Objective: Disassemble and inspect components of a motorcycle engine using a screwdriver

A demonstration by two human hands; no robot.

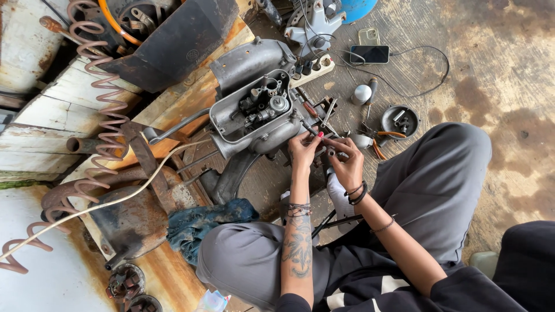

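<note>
I sit on the floor in grey trousers, both arms reaching forward. My left hand (303, 149), with a tattooed forearm and wrist bands, pinches a small dark metal part right beside an open grey engine casing (254, 112). My right hand (347, 162), wearing black bracelets, meets it and grips the same small part from the other side. Inside the casing I see a carburettor-like assembly (267, 104). The part itself is mostly hidden by my fingers.
Screwdrivers and tools (317, 110) lie beside the casing. A power strip (312, 70), a phone on a cable (370, 54), a round dark lid with parts (400, 120) and orange-handled pliers (378, 144) sit beyond. A pink coiled hose (98, 110), blue rag (199, 222) and rusty parts lie left.
</note>
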